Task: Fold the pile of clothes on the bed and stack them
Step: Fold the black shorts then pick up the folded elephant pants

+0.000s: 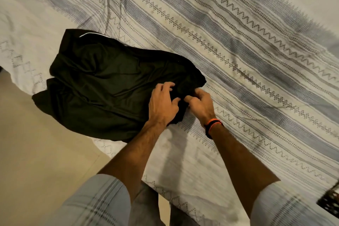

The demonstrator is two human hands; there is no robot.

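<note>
Black garment (102,86) lies on the bed (238,57), near the bed's edge by the floor (36,152), partly spread, still rumpled. A thin white stripe shows at its far end. Can't tell what kind of garment it is.

Both hands work the same near-right corner of it:
- left hand (162,105): resting on top of the fabric, fingers bent and bunching the cloth under them, thumb angled toward the other hand. Looks like it's anchoring the cloth so it doesn't slide.
- right hand (200,103): fingers curled, pinching the edge of the fabric right beside the left thumb. Wristband (213,124) on that wrist.

Hands nearly touching, so my read is they're finding or straightening a hem or corner before making a fold, not folding yet. One hand pins, one pulls: sensible for slippery-looking cloth.

No pile or finished stack in view; only this one piece. A dark patterned object (330,202) sits at the right edge of the frame, too cropped to identify.

Progress: can't judge overall; this piece is at an early stage.
</note>
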